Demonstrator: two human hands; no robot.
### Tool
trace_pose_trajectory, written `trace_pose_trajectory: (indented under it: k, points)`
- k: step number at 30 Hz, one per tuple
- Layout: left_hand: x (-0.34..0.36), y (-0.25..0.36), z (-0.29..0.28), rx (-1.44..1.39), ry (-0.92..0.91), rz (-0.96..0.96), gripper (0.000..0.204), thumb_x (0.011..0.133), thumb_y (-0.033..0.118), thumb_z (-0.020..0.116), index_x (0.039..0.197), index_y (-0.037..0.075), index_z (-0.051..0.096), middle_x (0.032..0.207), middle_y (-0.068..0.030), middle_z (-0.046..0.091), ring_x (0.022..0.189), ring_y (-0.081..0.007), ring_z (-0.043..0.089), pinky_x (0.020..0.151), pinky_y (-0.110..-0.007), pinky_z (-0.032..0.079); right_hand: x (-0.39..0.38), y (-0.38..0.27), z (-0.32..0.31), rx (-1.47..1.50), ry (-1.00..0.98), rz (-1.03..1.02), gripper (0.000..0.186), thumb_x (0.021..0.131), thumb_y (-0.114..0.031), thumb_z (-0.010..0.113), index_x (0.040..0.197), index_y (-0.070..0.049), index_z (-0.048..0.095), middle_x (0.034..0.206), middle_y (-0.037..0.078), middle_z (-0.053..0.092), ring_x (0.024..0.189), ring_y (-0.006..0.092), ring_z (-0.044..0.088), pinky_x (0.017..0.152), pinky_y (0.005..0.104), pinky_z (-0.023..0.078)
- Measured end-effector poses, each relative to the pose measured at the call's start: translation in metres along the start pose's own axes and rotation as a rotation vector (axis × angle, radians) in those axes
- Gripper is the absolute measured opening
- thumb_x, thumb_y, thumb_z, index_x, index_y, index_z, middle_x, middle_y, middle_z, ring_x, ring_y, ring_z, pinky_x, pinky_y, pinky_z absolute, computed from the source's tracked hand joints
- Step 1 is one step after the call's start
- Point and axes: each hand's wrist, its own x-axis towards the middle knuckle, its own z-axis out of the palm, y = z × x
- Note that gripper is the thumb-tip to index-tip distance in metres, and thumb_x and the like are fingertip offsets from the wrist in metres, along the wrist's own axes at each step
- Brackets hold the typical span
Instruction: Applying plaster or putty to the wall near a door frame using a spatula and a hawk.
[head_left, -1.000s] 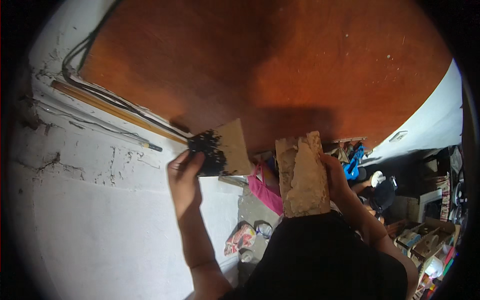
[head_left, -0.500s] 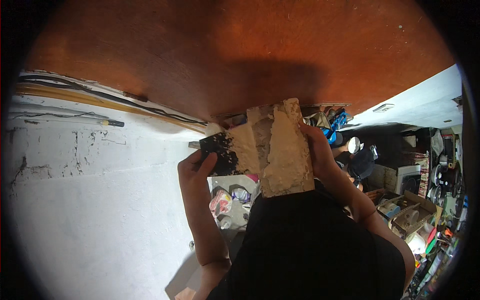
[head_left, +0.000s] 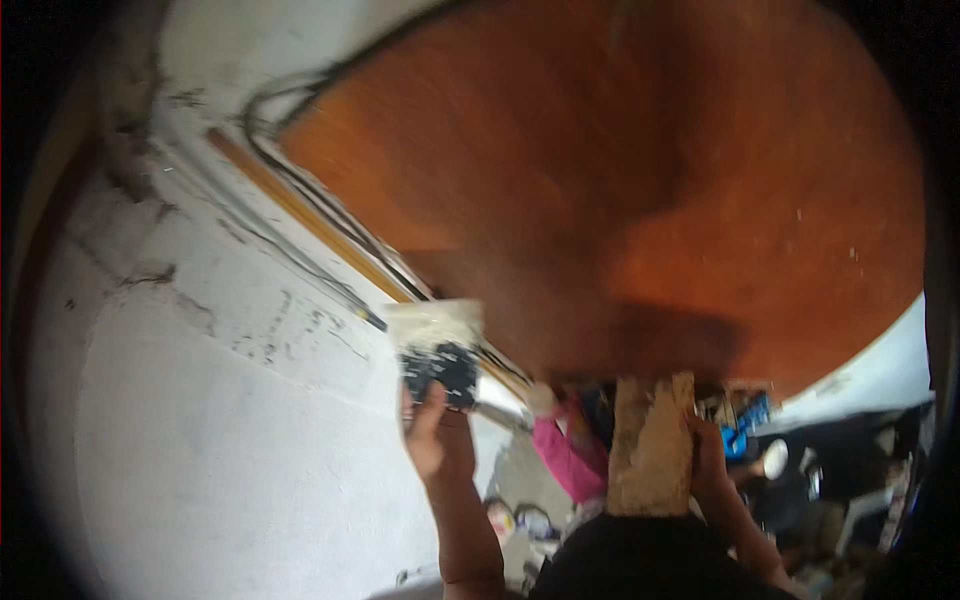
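My left hand [head_left: 428,442] is closed round a flat black putty spreader [head_left: 441,372]. Pale putty covers the spreader's upper part, and black shows through in patches below. It is raised beside the white wall, close to the cables. My right hand [head_left: 707,452] grips the right side of a rectangular board [head_left: 650,460], which carries a smear of beige putty; some of those fingers are hidden by it. The board is in front of my body, apart from the spreader. Motion blurs the picture somewhat.
Above spreads a large orange-brown panel [head_left: 600,180]. Dark cables [head_left: 330,215] and a yellow-brown strip [head_left: 290,205] run along its left edge, next to a cracked white wall [head_left: 220,450]. Below are a pink cloth [head_left: 568,455] and blurred clutter at the right.
My left hand has lifted the spreader away from the board, up towards the wall and panel edge. The board sits lower and further right in view, and the view has tilted.
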Motion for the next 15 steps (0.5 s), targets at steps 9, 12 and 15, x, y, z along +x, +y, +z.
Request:
trace_pose_trajectory:
  k: [9, 12, 15]
  points:
    - [0.125, 0.227, 0.093, 0.726, 0.131, 1.05, 0.03, 0.082, 0.004, 0.064, 0.112, 0.005, 0.061, 0.082, -0.0073, 0.063, 0.069, -0.0088, 0.054, 0.059, -0.022, 0.04, -0.008, 0.0, -0.008, -0.05, -0.096, -0.028, 0.041, 0.087, -0.033, 0.048, 0.109, 0.0, 0.056, 0.099, 0.01, 0.062, 0.088, 0.0217, 0.06, 0.079, 0.0338, 0.049]
    - [0.15, 0.269, 0.123, 0.823, 0.105, 0.953, 0.02, 0.083, 0.006, 0.062, 0.102, 0.002, 0.067, 0.08, -0.0042, 0.063, 0.066, -0.0082, 0.053, 0.058, -0.022, 0.04, -0.005, 0.001, -0.013, -0.03, -0.101, -0.041, 0.04, 0.087, -0.033, 0.048, 0.109, 0.0, 0.056, 0.098, 0.009, 0.063, 0.087, 0.0214, 0.06, 0.078, 0.0329, 0.05]
    - [0.163, 0.284, 0.138, 1.024, 0.042, 0.855, 0.019, 0.084, 0.012, 0.063, 0.097, 0.0, 0.07, 0.08, -0.0026, 0.063, 0.066, -0.0092, 0.053, 0.06, -0.023, 0.042, -0.002, 0.003, -0.018, -0.003, -0.101, -0.019, 0.04, 0.087, -0.032, 0.048, 0.11, 0.0, 0.056, 0.099, 0.01, 0.063, 0.087, 0.0219, 0.061, 0.079, 0.033, 0.05]
